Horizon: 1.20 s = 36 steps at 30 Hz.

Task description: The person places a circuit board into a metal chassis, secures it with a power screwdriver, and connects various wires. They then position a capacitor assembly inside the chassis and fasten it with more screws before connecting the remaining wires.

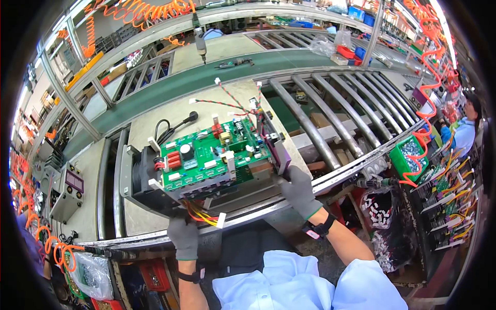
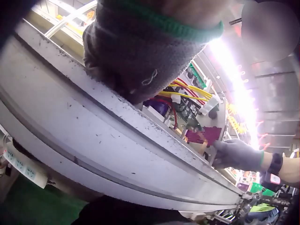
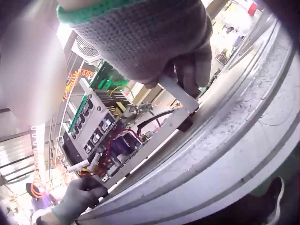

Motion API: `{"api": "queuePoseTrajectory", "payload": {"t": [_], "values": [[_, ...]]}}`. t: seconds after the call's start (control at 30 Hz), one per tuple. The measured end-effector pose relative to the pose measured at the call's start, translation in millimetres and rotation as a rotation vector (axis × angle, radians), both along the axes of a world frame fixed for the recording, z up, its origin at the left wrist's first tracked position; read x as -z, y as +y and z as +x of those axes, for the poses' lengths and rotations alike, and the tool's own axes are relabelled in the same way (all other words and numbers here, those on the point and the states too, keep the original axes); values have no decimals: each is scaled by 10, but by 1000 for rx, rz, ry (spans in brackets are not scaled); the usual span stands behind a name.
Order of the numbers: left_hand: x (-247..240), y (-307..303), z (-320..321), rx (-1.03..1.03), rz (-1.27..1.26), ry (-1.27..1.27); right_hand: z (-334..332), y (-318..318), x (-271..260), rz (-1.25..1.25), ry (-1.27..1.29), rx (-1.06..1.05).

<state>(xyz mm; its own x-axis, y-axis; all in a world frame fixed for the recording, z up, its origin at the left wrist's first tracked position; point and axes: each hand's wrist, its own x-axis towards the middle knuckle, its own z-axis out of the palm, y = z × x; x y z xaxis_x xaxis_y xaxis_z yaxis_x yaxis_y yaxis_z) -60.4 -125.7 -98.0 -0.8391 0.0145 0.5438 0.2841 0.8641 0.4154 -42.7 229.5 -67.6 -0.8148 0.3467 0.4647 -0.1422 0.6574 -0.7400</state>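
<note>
From my place I see a roller conveyor (image 1: 305, 125) serving as the support, with its metal rollers showing on the right and also at left. Between them lies a pale board (image 1: 144, 124). Directly on this board sits one open electronic unit (image 1: 206, 155), close to the near side, and behind it, at far left, I find a black power cord (image 1: 168, 132) in a loop. Along the near edge runs a metal rail (image 2: 93, 131), whose paint has many dark scratches. On the left, I notice a second pale board (image 1: 89, 209) carrying a metal device (image 1: 67, 191). At the far side passes a green belt (image 1: 175, 80), and a dark tool (image 1: 235, 63) lies on it.
</note>
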Motion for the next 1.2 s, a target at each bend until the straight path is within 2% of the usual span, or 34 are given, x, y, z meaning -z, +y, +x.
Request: {"api": "queuePoseTrajectory", "payload": {"t": [0.13, 0.3, 0.4, 0.5, 0.6, 0.67, 0.8, 0.87, 0.93, 1.07, 1.2], "values": [[-99, -9, -79, 12, 16, -29, -69, -26, -51, -8, -77, -22], [61, -189, -288, -18, -62, -22, -268, -59, -63, -38, -174, -66], [65, -288, -277, 8, -56, -39, -178, -13, -43, 15, -149, -138], [-28, -230, -210, 0, -31, -19, 138, 93, 61, 102, 4, -124], [-75, -165, -54, -5, 56, -72, 641, 353, 55, 20, -69, -42], [115, -206, 42, -79, 301, -4, 975, 670, 186, 15, -103, 12], [-220, 20, 174, 130, 46, 295, 1595, 1060, 250, 36, -240, 183], [-388, 160, 146, 151, -62, 153, 1846, 1301, 496, 19, -301, 248], [-420, 79, 98, 162, -310, 82, 1995, 1431, 511, 33, -408, 314], [-108, -346, 50, 189, -318, -24, 2253, 1717, 452, 22, -464, 471], [-242, -517, 201, 263, -417, -106, 2564, 2254, 709, 48, -539, 576]]}}
